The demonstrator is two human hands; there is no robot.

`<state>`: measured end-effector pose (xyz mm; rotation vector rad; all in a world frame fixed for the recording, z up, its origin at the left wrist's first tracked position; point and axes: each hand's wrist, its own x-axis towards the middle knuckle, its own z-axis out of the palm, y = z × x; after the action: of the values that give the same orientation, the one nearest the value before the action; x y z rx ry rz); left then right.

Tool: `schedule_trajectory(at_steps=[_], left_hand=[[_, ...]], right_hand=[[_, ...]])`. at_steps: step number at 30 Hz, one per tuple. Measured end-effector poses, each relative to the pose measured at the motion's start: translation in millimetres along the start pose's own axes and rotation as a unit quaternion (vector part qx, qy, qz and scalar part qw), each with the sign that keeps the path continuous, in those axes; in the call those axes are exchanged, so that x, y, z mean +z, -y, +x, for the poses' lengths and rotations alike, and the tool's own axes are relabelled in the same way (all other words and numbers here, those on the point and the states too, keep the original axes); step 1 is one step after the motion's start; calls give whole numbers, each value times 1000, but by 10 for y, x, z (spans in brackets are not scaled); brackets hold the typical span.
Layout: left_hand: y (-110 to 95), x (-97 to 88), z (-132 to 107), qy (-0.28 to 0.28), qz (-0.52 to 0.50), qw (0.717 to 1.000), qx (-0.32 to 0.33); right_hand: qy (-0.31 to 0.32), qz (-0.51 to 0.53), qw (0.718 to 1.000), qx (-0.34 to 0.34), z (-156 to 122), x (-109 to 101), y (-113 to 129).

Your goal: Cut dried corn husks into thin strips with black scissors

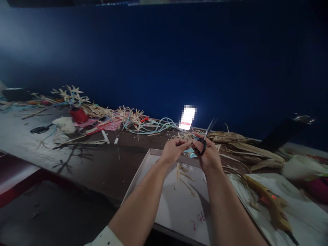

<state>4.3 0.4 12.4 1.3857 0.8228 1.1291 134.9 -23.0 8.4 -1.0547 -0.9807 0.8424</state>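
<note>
My right hand (pixel 208 153) is closed on a pair of black-handled scissors (pixel 207 134), blades pointing up and away. My left hand (pixel 174 147) pinches a small pale piece, too small to name, right next to the right hand's fingers. Both hands hover over the far edge of a shallow white tray (pixel 176 208). A few dried husk scraps (pixel 184 177) lie in the tray below the hands.
A dark table (pixel 97 164) carries dried husk strips (pixel 246 145), straw flower shapes (pixel 71 94), a red cup (pixel 79 115), blue cords (pixel 151 127), a second pair of scissors (pixel 39 129) and a lit phone (pixel 187 118). A yellow glue gun (pixel 271 205) lies on white paper at right.
</note>
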Motion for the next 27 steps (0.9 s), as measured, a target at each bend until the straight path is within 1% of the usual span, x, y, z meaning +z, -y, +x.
schedule_trajectory(at_steps=[5, 10, 12, 15, 17, 19, 23, 27], left_hand=[[-8, -6, 10, -38, 10, 999, -2], [16, -41, 30, -68, -6, 998, 0], [15, -60, 36, -81, -18, 997, 4], [14, -89, 53, -119, -25, 993, 3], [21, -108, 71, -148, -27, 989, 6], [34, -124, 92, -170, -34, 985, 9], [57, -141, 123, -199, -55, 978, 9], [62, -145, 131, -203, -62, 977, 8]], right_hand=[[9, -2, 1000, 5, -24, 24, 26], [25, -29, 997, 66, -51, 63, 97], [49, -53, 993, 92, -73, 89, 131], [110, -93, 982, 119, -117, 131, 160], [152, -116, 973, 129, -142, 150, 155], [181, -136, 965, 133, -154, 157, 132], [207, -155, 956, 139, -155, 149, 86], [210, -156, 956, 137, -163, 162, 97]])
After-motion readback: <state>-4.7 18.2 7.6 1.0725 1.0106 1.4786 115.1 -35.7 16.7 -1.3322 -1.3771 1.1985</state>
